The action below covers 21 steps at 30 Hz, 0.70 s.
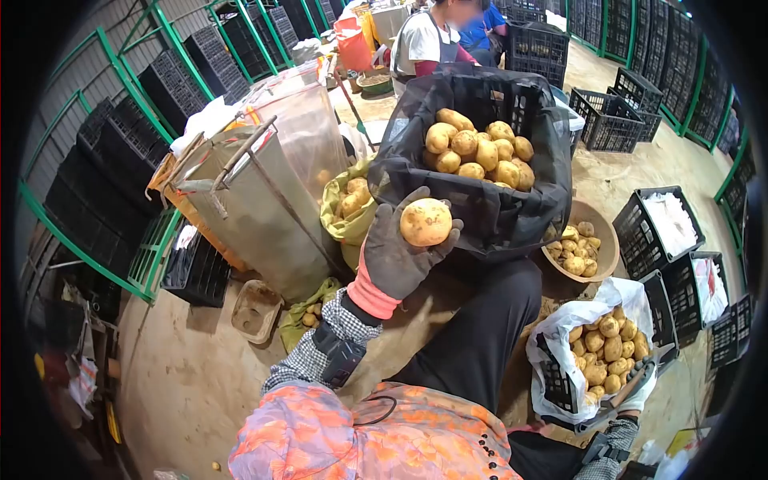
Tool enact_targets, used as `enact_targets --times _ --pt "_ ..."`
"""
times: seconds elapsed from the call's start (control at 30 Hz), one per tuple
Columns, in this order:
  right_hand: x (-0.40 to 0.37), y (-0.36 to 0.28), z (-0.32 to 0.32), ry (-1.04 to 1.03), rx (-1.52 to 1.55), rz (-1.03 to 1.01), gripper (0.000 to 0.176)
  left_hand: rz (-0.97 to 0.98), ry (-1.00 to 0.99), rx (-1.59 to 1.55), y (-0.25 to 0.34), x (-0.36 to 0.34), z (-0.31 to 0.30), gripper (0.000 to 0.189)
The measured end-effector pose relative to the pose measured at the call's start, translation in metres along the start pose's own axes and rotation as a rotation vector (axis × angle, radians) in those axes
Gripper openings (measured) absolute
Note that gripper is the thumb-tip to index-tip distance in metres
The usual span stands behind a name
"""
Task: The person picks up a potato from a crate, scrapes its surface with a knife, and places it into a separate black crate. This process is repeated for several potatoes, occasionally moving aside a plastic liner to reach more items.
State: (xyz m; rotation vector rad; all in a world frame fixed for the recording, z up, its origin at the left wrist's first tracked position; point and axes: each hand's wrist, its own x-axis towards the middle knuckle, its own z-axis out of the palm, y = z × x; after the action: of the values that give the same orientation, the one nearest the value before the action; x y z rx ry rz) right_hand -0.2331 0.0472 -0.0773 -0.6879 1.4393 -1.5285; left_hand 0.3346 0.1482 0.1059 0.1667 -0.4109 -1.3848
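Note:
My left hand (394, 260), in a dark-palmed glove with a pink cuff, is raised palm up with its fingers curled round a round, yellow potato (426, 222). It is in front of a large black crate (480, 204) lined with dark mesh. Potatoes (480, 150) are heaped in that crate. At the lower right, my gloved right hand (640, 390) is closed on a long, thin tool (614, 402) with a brownish shaft. This hand is at the edge of a white-lined crate (552, 340) full of potatoes (610, 348); its fingers are partly hidden.
A round basin (610, 240) of smaller potatoes stands right of the black crate. Left are a yellow-green sack (350, 210) of potatoes and a tall grey bag (264, 208) on a frame. A person (428, 44) works beyond. Stacked crates (668, 224) line the right.

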Motion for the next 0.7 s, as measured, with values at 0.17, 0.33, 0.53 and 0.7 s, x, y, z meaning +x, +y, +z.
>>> enact_targets --times 0.17,0.33,0.53,0.7 --pt "-0.003 -0.001 -0.005 0.02 -0.071 -0.045 0.021 0.284 -0.002 0.652 0.034 0.037 -0.014 0.041" --pt "-0.013 -0.018 0.004 -0.118 0.122 -0.002 0.041 0.525 0.072 1.687 0.084 0.13 -0.021 0.035" --pt "-0.034 -0.061 0.002 0.037 0.106 -0.168 0.029 0.396 -0.112 2.072 0.025 0.149 -0.009 0.035" --pt "-0.049 -0.107 0.004 0.149 0.241 -0.216 0.033 0.08 -0.5 1.587 -0.169 0.116 0.045 0.038"
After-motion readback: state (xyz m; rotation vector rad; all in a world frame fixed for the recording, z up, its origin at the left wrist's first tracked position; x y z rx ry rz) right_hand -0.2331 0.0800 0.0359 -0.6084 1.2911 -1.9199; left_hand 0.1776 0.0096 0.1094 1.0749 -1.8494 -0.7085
